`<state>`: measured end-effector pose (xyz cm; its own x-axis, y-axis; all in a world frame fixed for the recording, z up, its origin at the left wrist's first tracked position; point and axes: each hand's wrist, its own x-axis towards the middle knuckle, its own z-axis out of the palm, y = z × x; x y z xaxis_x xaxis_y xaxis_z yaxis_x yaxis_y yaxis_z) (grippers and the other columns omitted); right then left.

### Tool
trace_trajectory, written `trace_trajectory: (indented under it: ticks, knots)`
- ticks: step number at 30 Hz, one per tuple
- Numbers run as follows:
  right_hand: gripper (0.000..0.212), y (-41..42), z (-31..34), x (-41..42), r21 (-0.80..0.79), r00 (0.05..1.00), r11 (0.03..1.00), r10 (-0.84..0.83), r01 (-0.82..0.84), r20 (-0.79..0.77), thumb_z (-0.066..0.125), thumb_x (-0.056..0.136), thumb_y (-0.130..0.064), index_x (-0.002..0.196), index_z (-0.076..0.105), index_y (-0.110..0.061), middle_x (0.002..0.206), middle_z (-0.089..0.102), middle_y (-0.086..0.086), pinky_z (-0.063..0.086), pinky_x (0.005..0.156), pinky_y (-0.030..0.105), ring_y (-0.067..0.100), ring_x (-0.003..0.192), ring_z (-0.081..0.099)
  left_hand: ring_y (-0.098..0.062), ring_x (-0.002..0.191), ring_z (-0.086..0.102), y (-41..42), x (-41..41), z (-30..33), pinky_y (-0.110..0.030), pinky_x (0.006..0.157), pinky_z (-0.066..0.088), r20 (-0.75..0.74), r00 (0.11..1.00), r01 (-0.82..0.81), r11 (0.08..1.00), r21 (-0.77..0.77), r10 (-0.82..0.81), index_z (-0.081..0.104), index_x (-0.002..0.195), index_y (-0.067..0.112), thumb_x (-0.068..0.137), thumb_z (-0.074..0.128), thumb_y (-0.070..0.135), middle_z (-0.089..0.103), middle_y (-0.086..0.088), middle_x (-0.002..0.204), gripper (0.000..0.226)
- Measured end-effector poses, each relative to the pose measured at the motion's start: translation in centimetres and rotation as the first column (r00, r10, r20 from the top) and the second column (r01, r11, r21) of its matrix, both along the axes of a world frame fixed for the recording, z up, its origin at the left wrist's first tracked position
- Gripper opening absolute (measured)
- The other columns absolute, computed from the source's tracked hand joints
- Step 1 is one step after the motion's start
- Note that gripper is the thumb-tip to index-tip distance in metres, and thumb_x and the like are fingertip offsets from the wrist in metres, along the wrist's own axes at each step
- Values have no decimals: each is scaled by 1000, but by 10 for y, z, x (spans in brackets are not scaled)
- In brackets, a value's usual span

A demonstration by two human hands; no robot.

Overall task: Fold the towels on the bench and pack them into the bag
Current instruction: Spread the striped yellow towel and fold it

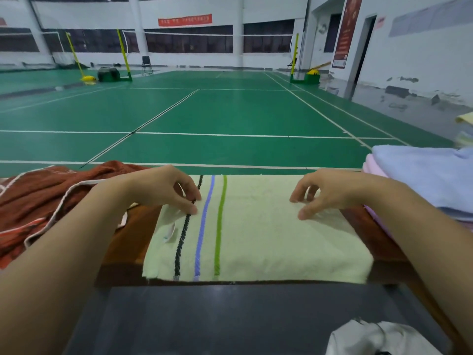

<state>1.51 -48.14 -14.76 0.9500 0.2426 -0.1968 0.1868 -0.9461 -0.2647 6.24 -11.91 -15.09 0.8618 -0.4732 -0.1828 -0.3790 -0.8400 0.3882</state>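
Both forearms reach to the pale green towel (256, 226), left hand (163, 188) and right hand (325, 190) apart with fingers curled loosely onto it, so I judge pinching matching edges keeps the fold square.

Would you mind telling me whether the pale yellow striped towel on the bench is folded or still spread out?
Folded, it seems: the pale yellow towel lies flat as a compact rectangle, apparently doubled at its near edge. How many folds, cannot tell.

Pale yellow-green terry towel (268, 231) lies folded flat across the brown wooden bench (128, 242), black, blue and green stripes near its left end. Left hand (166, 188) rests curled fingertips at the black stripe; right hand (325, 193) touches the cloth further right (fingers bent, holding nothing). Rust-red white-trimmed fabric bag (51, 198) sits left, stacked lavender and pink towels (430, 180) right.
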Motion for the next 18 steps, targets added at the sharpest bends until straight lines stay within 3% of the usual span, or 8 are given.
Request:
trace_trajectory:
  ticks: [3, 10, 18]
  knots:
    - [38, 3, 1, 0, -5, 1000, 1000, -22, 22, 1, 85, 74, -50, 107, 70, -42, 100, 66, -23, 43, 71, 16, -4, 91, 62, -3, 98, 65, -2, 0, -2, -31, 96, 53, -12, 1000, -7, 1000, 19, 7, 73, 106, 42, 73, 82, 52, 70, 19, 106, 36]
    - [30, 5, 0, 2, 4, 999, 999, -47, 47, -8, 88, 72, -47, 96, 72, -36, 93, 71, -16, 55, 86, 32, 6, 87, 67, -6, 98, 65, -6, -4, 0, -30, 95, 52, -17, 1000, -11, 1000, 23, 11, 72, 106, 40, 78, 80, 47, 70, 17, 104, 31]
    - [15, 8, 2, -6, -64, 1000, 998, -11, 12, 12, 77, 84, -42, 95, 70, -36, 91, 70, -17, 51, 71, 21, 3, 82, 65, -8, 92, 64, -7, -8, -4, -29, 88, 55, 39, 999, 10, 999, 52, -12, 73, 100, 35, 90, 72, 42, 70, 15, 97, 12]
